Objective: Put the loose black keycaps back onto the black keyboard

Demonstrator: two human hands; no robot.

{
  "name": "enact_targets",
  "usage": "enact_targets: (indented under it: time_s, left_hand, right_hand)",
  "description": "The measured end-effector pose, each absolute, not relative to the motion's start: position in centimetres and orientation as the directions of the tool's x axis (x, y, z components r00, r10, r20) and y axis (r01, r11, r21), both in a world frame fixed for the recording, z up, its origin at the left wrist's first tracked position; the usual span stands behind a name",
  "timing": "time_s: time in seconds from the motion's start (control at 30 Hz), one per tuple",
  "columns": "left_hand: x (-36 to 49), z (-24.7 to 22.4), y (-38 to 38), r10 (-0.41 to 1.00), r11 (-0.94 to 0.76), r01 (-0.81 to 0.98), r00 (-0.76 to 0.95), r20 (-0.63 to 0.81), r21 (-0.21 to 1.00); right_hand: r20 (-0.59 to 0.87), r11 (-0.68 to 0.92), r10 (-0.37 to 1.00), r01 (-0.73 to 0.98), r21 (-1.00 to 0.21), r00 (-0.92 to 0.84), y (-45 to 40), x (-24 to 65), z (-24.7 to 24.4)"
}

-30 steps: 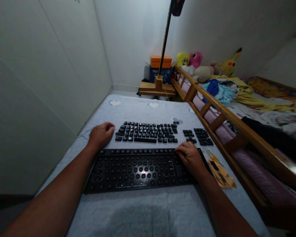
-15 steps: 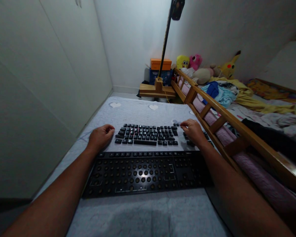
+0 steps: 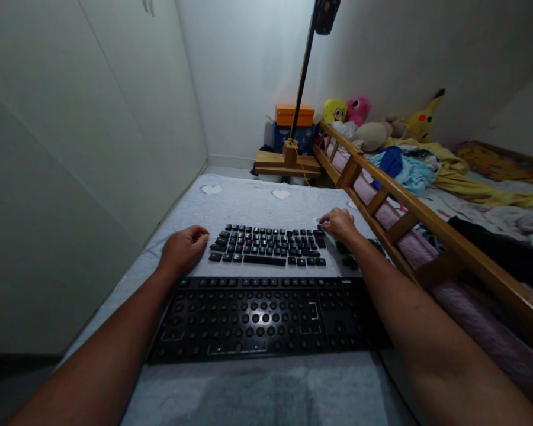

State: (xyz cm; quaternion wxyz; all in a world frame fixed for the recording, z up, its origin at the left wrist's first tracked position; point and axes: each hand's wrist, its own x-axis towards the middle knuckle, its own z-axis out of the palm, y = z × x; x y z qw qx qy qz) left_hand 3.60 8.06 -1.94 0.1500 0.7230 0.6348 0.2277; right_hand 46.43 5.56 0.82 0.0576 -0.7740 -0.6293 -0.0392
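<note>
Loose black keycaps point(image 3: 266, 243) lie in rows on the pale bedspread, set out like a keyboard, with the long space bar point(image 3: 265, 260) along the bottom row. Nearer to me is a black keyboard base point(image 3: 266, 319), its main area stripped of caps and its top row still fitted. My left hand point(image 3: 184, 248) rests on the cloth beside the left end of the rows, fingers curled and closed, nothing visible in them. At the upper right corner of the rows, my right hand point(image 3: 339, 225) has its fingertips pinched on a small keycap point(image 3: 320, 227), mostly hidden.
More keycaps point(image 3: 349, 261) lie under and beside my right forearm. A wooden bed rail point(image 3: 395, 195) runs along the right, with clothes and plush toys beyond. White cabinet doors point(image 3: 115, 118) stand at the left. A pole on a wooden base point(image 3: 288, 161) stands behind.
My right hand has moved slightly left and away from me, now over the small keycaps at the upper right corner. My left hand stays in place. The view has shifted slightly.
</note>
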Motion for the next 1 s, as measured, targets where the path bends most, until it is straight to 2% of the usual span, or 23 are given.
enact_targets:
  time_s: [0.2, 0.4, 0.63, 0.67, 0.73, 0.8, 1.0]
  left_hand:
    - [3.7, -1.7, 7.7, 0.985, -0.157, 0.847, 0.097, 0.144, 0.508]
    - [3.6, -1.9, 7.9, 0.987, -0.142, 0.851, 0.084, 0.135, 0.505]
    - [3.5, -2.1, 8.0, 0.985, -0.156, 0.846, 0.096, 0.142, 0.509]
    - [3.5, -2.1, 8.0, 0.985, -0.156, 0.846, 0.096, 0.142, 0.510]
    - [3.5, -2.0, 7.9, 0.985, -0.158, 0.846, 0.097, 0.144, 0.509]
    - [3.5, -2.0, 7.9, 0.984, -0.160, 0.847, 0.097, 0.149, 0.507]
    - [3.5, -2.0, 7.9, 0.982, -0.174, 0.847, 0.108, 0.157, 0.502]
  right_hand:
    - [0.140, -0.150, 0.978, 0.987, -0.058, 0.156, 5.8, 46.5, 0.4]
    - [0.178, -0.131, 0.972, 0.981, -0.142, 0.156, 5.6, 45.9, 1.2]
    - [0.200, -0.016, 0.976, 0.939, -0.344, 0.090, 1.2, 44.4, 4.5]
    - [0.193, 0.006, 0.979, 0.922, -0.386, 0.074, -0.1, 44.0, 4.9]
    - [0.178, 0.063, 0.983, 0.835, -0.547, 0.043, -3.0, 43.3, 5.3]
    - [0.148, 0.083, 0.989, 0.777, -0.624, 0.013, -5.8, 42.6, 5.4]
    - [0.108, 0.016, 0.991, 0.728, -0.685, 0.080, -10.5, 41.8, 3.8]
